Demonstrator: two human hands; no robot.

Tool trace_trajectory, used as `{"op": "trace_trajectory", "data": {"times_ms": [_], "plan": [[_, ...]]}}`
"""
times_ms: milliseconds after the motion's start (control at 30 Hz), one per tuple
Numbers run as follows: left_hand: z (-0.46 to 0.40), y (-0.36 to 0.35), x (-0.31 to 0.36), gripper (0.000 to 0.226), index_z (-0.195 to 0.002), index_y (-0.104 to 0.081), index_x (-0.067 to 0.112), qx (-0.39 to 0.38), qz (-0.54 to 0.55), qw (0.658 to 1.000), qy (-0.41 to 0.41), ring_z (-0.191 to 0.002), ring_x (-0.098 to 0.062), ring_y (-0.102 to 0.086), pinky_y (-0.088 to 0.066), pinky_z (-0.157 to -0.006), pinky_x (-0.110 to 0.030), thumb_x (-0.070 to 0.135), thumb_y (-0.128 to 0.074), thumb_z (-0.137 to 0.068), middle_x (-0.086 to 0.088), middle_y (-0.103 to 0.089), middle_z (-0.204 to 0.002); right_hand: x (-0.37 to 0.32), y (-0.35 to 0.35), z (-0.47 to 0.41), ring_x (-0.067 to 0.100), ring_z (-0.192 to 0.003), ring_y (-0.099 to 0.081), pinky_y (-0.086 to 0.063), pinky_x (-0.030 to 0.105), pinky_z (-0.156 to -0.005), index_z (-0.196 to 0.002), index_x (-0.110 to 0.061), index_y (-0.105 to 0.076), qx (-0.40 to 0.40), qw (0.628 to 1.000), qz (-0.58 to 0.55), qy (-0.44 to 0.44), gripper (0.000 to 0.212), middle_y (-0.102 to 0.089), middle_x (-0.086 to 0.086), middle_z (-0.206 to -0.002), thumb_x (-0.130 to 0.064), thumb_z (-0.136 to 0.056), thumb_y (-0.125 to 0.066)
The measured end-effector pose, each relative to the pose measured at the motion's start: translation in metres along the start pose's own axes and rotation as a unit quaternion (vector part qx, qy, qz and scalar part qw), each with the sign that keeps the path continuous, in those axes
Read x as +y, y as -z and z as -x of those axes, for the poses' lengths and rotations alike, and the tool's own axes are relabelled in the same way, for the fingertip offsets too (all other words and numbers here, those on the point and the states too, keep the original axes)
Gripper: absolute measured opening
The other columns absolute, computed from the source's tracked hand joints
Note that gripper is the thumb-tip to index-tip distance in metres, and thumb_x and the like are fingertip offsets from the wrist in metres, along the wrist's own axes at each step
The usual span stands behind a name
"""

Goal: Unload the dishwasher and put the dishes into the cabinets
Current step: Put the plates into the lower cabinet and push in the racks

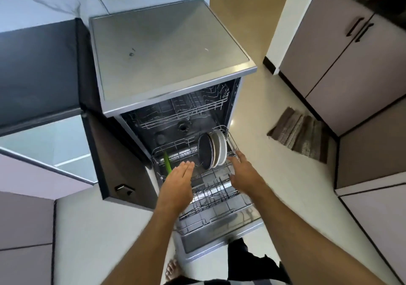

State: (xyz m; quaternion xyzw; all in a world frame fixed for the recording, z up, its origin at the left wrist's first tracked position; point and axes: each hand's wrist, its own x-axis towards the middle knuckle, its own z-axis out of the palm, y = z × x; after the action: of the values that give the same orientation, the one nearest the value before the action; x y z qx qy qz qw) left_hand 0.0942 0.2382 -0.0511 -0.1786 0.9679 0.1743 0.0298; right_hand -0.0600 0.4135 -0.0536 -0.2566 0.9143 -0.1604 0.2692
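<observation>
Head view: dishwasher (173,60) open, lower rack (215,197) pulled out over the door. Plates (214,150) stand upright at the rack's far right; green item (167,163) at far left. Left hand (178,186) above the rack, grip spread, fingers straight. Right hand (243,172) just beside the plates, grip spread, holding nothing.

Both bare forearms extended forward and down, left hand (178,186) flat with fingers straight and together, right hand (243,172) open with fingers straight, slightly spread, hands apart, neither gripping anything
</observation>
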Motion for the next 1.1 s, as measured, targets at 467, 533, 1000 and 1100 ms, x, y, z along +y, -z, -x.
{"op": "trace_trajectory", "data": {"times_ms": [467,533,1000,1100], "plan": [[-0.071,-0.110,0.059,0.069,-0.156,-0.013,0.023,-0.102,0.085,0.980,0.146,-0.147,-0.018,-0.023,-0.021,-0.120,-0.035,0.006,-0.042,-0.095,0.000,-0.024,-0.161,0.103,-0.014,-0.110,0.032,-0.131,-0.047,-0.045,0.041,-0.106,-0.148,-0.024,-0.036,-0.095,0.995,-0.031,-0.003,0.070,-0.020,0.005,-0.159,0.000,-0.085,-0.057],[-0.083,-0.117,0.063,0.064,-0.156,-0.017,0.023,-0.107,0.096,0.977,0.155,-0.140,-0.020,-0.035,-0.028,-0.115,-0.034,0.011,-0.042,-0.098,0.000,-0.032,-0.157,0.107,-0.024,-0.121,0.032,-0.122,-0.053,-0.048,0.041,-0.102,-0.148,-0.024,-0.036,-0.105,0.994,-0.032,-0.001,0.067,-0.032,0.008,-0.153,-0.004,-0.087,-0.057],[-0.214,-0.225,0.047,0.049,-0.146,-0.037,0.030,-0.101,0.171,0.950,0.242,-0.114,-0.018,-0.058,-0.047,-0.088,-0.028,0.015,-0.046,-0.100,0.000,-0.052,-0.140,0.147,-0.134,-0.257,0.035,-0.090,-0.070,-0.056,0.049,-0.088,-0.109,-0.002,-0.067,-0.055,0.907,-0.345,-0.237,0.033,-0.071,0.015,-0.092,-0.027,-0.102,-0.048],[-0.246,-0.248,0.042,0.051,-0.147,-0.036,0.031,-0.079,0.184,0.945,0.260,-0.120,-0.016,-0.053,-0.047,-0.096,-0.034,0.016,-0.048,-0.099,0.002,-0.045,-0.147,0.153,-0.153,-0.286,0.030,-0.079,-0.070,-0.060,0.048,-0.081,-0.097,-0.008,-0.062,-0.066,0.796,-0.491,-0.348,0.028,-0.067,0.013,-0.084,-0.028,-0.104,-0.044]]}}
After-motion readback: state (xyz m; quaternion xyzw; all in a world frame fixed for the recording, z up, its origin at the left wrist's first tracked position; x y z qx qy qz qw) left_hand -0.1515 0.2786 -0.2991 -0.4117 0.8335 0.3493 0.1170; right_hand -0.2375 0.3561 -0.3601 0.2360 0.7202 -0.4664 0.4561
